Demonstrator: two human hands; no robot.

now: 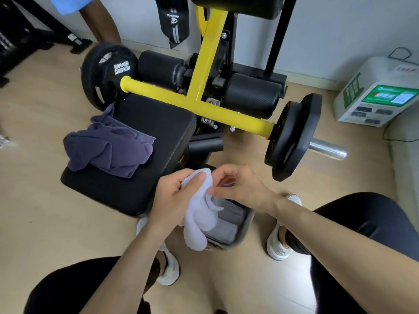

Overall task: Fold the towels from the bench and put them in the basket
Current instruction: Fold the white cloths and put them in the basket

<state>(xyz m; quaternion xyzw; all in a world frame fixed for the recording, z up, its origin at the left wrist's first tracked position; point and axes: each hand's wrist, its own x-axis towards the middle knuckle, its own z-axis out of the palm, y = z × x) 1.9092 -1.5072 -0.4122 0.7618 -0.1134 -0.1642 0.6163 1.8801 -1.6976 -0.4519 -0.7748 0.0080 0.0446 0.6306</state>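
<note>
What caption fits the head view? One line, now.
Left hand grips a white terry towel over the grey basket, right hand at its edge; crumpled purple towel lies on the black padded bench.

Both bare forearms reach forward from below, hands meeting at centre. The left hand [174,196] grips a white towel [199,220], thumb across its top. The right hand [240,189] has curled fingers, its thumb tip at the towel; whether it grips is unclear.
</note>
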